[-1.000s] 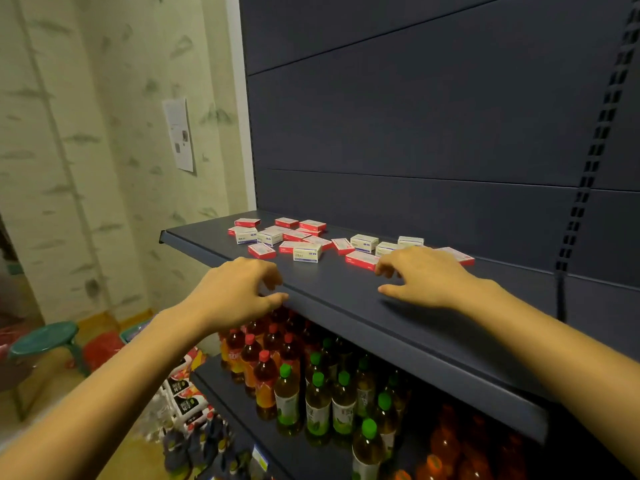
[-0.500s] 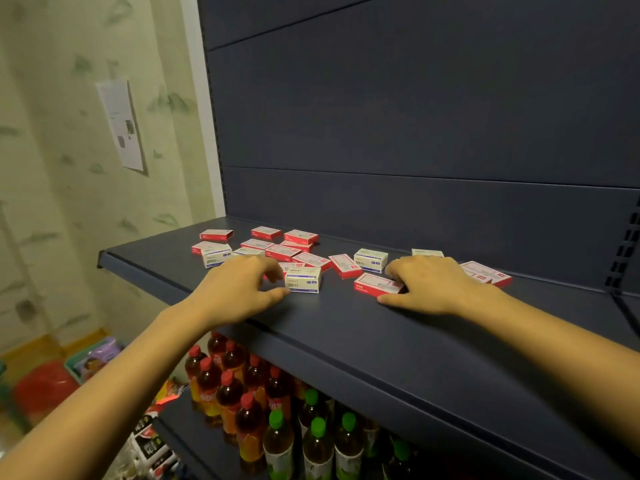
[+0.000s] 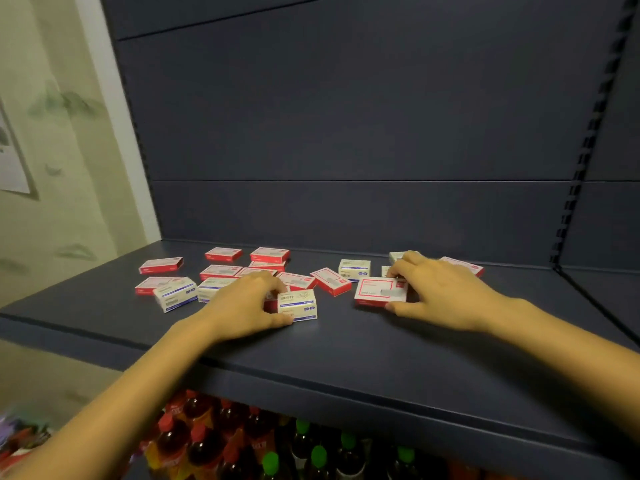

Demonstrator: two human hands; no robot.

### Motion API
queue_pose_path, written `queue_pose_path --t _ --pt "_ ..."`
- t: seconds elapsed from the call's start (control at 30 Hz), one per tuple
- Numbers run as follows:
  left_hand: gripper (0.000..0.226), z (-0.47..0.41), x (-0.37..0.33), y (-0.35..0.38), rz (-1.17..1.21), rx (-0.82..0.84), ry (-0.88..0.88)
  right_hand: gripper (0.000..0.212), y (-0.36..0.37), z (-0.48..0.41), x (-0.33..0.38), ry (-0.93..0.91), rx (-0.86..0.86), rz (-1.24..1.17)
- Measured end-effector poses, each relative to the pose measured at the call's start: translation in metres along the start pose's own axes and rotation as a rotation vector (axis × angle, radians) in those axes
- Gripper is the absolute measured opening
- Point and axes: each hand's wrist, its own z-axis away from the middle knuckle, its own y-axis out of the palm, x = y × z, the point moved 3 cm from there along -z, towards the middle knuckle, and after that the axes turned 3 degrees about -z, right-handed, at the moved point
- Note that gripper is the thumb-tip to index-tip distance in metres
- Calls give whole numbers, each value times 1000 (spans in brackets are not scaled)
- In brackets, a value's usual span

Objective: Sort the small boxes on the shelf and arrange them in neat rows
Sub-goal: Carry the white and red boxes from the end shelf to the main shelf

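Change: The left hand point(image 3: 242, 303) is now closed on the white-and-blue cardboard box point(image 3: 298, 304), with the fingers curled over its top and the thumb pressed at its lower front edge. Half a second earlier it was only beside that box, with the thumb held free.
Right hand: The right hand point(image 3: 440, 292) is clamped on the flat red-and-white cardboard box point(image 3: 379, 291), thumb at the near edge and fingertips at the far edge. This box was already covered half a second ago, and no shift of it can be made out.
One second ago: Both hands were held at the front of the dark grey metal shelf point(image 3: 346, 358), short of the boxes. The reach has since been completed.
Meaning for the task: One box of each kind is judged to be secured for moving. Sorting is judged to be at its very start, since nothing is lined up yet.
Task things: The remaining small boxes point(image 3: 221, 271) are scattered at mixed angles across the rear half of the shelf, red and white kinds intermixed. One red box point(image 3: 462, 265) is seen just beyond the right hand.
View: The shelf is seen closer than before, and less of the level below is shown, where red-capped and green-capped bottles point(image 3: 207, 441) are stood.
Next move: The bare front strip of the shelf is judged to offer room for rows. The held boxes are best lifted clear, since the boxes in the centre lie touching and could be dragged along.
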Motion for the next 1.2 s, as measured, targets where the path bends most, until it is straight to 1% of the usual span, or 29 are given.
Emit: queue_pose_path --t 0.1,0.23,0.43,0.63,0.87,1.03,1.2 --pt "44 -5 5 3 77 0 41 55 -6 21 2 33 -70 11" --pt "40 -7 -5 -2 225 -85 141 51 -13 51 -2 125 -143 15" --pt "40 -11 -65 -8 344 -163 370 49 -26 113 -19 296 -200 40" --pt "42 -17 -147 2 404 -144 560 48 -46 187 -45 474 -184 104" --pt "38 -12 -269 14 445 -81 770 46 -68 287 -88 644 -179 148" --pt "39 4 -365 30 501 -59 862 45 -85 368 -127 742 -164 192" --pt "55 22 -454 50 491 -25 897 47 -100 441 -171 782 -151 202"
